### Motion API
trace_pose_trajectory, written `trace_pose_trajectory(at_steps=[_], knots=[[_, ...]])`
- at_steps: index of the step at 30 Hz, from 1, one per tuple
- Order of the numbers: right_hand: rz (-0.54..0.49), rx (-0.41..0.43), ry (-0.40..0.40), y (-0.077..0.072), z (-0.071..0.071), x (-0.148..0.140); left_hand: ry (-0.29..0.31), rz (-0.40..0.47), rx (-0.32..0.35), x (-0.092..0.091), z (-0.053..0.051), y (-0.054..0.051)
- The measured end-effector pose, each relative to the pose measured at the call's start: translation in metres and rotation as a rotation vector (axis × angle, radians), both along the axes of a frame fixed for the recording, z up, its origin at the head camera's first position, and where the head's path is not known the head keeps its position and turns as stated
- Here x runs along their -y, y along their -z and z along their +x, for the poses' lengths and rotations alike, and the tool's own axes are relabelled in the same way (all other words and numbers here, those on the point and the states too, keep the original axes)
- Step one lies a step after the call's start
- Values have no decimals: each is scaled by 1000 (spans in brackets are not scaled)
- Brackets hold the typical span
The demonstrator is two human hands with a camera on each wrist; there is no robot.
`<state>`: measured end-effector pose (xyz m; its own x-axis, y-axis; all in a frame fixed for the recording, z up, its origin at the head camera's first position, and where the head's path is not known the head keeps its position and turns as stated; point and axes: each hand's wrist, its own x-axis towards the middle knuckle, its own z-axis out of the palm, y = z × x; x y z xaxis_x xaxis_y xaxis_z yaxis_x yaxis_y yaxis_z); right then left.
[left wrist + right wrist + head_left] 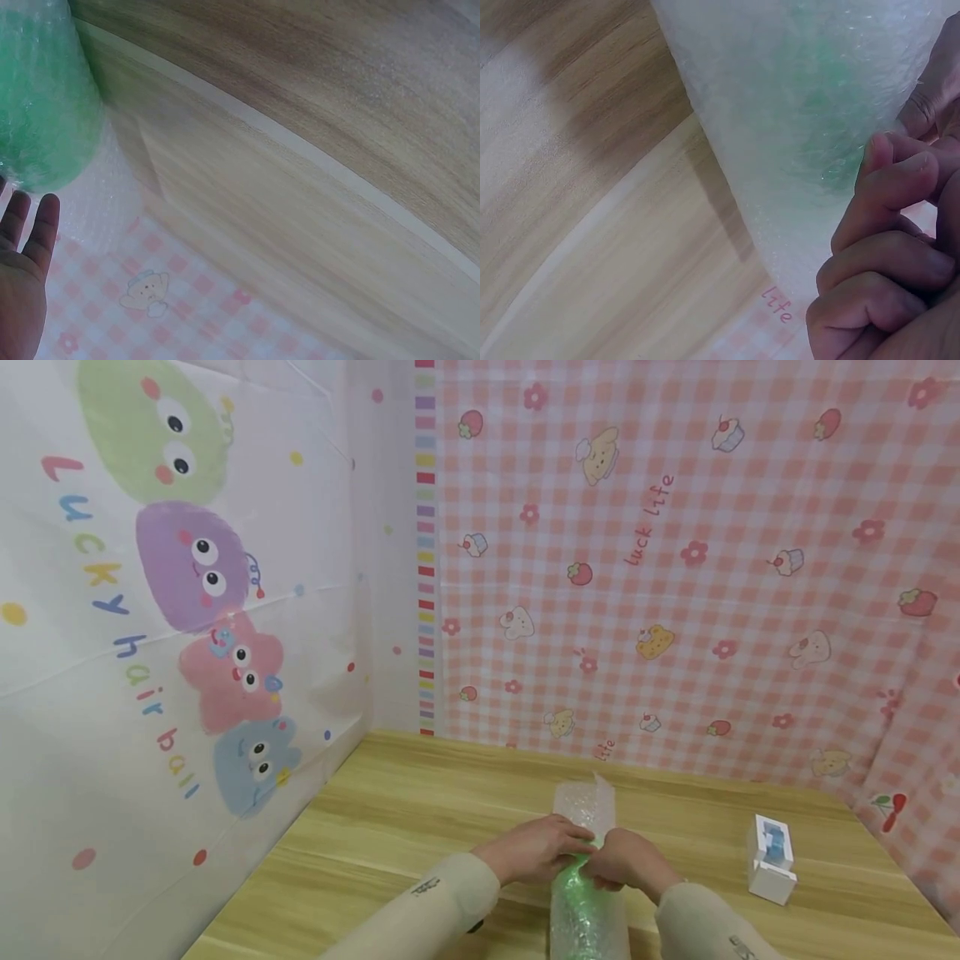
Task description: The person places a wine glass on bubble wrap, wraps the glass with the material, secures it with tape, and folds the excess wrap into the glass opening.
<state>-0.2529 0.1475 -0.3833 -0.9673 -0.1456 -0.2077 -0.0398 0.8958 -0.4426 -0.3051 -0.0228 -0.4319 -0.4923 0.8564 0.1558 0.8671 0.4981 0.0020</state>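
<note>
A long green object (pixel 45 112), its kind unclear through the plastic, lies inside clear bubble wrap (pixel 587 922) on the table. My left hand (pixel 534 850) holds the wrap from the left near its middle. Two of its fingers (pixel 39 232) stretch out below the green shape in the left wrist view; the thumb is out of sight there. From the other side, my right hand (pixel 628 862) pinches the wrap, with its remaining fingers (pixel 870 300) curled in. Both hands' fingertips meet over the package. The far end of the wrap extends flat beyond them.
A small white box-like dispenser (pixel 771 881) with a blue roll stands to the right on the wood-grain table (pixel 420 810). A white cartoon-printed sheet (pixel 330 635) hangs on the left, and a pink checked cloth (pixel 675 602) covers the back.
</note>
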Motion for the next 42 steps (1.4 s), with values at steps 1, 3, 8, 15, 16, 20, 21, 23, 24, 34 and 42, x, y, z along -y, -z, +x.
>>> trace_pose_trajectory(at_steps=[1,3,8,15,16,20,21,23,24,34,42], knots=[[3,2,-3,0,0,0,6,1,-8,0,0,0],[8,-2,-13,2,0,-2,14,2,-26,1,0,-1],[-41,-4,-11,10,0,-7,14,1,-37,2,-1,0],[-225,7,-76,23,2,-24,-7,-8,-11,2,1,1],[-243,11,-83,24,2,-26,-8,-5,-8,2,1,1],[-249,36,-79,26,2,-30,-5,12,-13,2,1,0],[-245,43,-71,26,2,-31,-5,16,-11,2,1,-1],[-245,46,-61,26,3,-31,-7,20,-7,2,1,-1],[-247,50,-51,26,3,-31,-9,21,-5,2,1,-1],[-227,111,50,26,9,-35,-21,18,13,3,3,-3],[-324,117,-18,37,11,-52,-3,10,-11,4,3,-3]])
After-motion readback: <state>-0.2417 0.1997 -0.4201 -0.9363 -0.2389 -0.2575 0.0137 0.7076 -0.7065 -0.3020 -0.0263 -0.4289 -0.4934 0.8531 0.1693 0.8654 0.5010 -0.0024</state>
